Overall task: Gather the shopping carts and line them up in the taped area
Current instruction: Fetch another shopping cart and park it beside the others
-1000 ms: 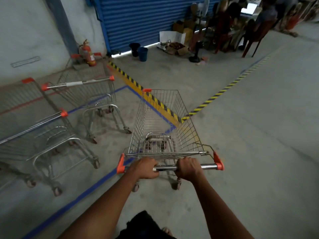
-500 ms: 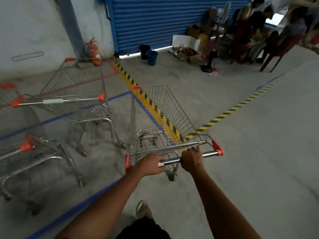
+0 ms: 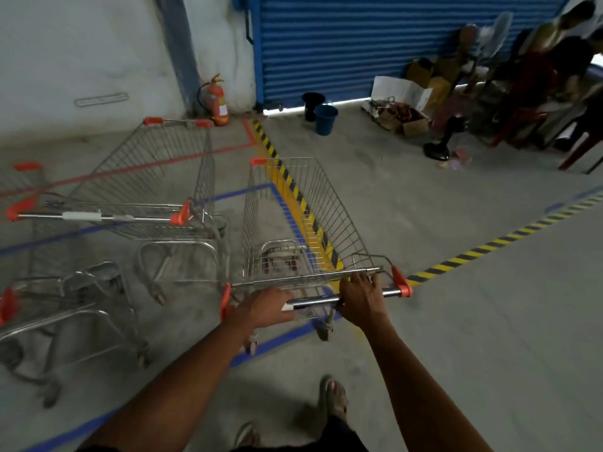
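Observation:
A wire shopping cart (image 3: 303, 220) with orange corner caps stands straight ahead of me, its basket over the corner of the blue taped area (image 3: 277, 342). My left hand (image 3: 266, 308) grips the left part of its chrome handle. My right hand (image 3: 360, 296) grips the same handle further right. A second cart (image 3: 150, 187) is parked just to the left inside the blue tape, roughly parallel. A third cart (image 3: 55, 308) sits at the far left, blurred and partly cut off.
Yellow-black hazard tape (image 3: 293, 190) runs along the held cart's right side toward a blue roller shutter (image 3: 391, 44). A red fire extinguisher (image 3: 217, 101) stands at the wall. Two buckets (image 3: 321, 114), boxes, a fan and seated people are at the back right.
The cart has rolled forward and swung left, coming alongside the second cart. Both hands stayed on the handle. My view has turned slightly left.

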Available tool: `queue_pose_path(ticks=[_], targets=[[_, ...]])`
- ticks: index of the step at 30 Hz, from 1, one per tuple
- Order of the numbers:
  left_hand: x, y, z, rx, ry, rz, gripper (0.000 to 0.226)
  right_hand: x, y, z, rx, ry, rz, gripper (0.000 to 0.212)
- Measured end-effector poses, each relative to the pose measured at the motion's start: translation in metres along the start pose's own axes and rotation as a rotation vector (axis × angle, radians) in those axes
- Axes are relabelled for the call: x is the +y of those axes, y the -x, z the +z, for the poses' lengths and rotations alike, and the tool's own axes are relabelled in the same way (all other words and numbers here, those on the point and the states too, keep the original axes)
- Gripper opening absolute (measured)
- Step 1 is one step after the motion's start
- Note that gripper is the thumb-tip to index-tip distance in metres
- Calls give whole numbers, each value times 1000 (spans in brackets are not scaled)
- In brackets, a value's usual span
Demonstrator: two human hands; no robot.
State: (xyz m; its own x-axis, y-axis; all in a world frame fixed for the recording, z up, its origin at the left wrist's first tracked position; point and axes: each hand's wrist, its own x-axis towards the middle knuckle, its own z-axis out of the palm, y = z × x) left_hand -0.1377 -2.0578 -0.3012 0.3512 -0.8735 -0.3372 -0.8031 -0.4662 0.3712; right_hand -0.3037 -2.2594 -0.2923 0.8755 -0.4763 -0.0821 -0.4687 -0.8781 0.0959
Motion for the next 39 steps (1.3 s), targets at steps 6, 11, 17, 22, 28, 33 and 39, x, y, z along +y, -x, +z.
queue_pose_path(ticks=[6,11,17,22,28,33,39], targets=[[-5,-40,-20,85,-67,-198,42,31,-77,-10,6,93,-247,53],[5,-59,-33,253,-92,-361,37,54,-127,-2,46,69,-333,61],[9,-79,-38,315,-111,-468,47,60,-165,9,46,77,-365,51],[9,-93,-49,333,-54,-480,45,66,-181,3,82,69,-357,50],[-19,-77,-48,548,-93,-430,58,92,-166,3,94,-87,-336,66],[-36,-52,-56,683,-68,-433,67,117,-147,5,246,-200,-297,57],[-50,-65,-54,370,-201,-350,72,122,-179,21,98,-35,-232,56]])
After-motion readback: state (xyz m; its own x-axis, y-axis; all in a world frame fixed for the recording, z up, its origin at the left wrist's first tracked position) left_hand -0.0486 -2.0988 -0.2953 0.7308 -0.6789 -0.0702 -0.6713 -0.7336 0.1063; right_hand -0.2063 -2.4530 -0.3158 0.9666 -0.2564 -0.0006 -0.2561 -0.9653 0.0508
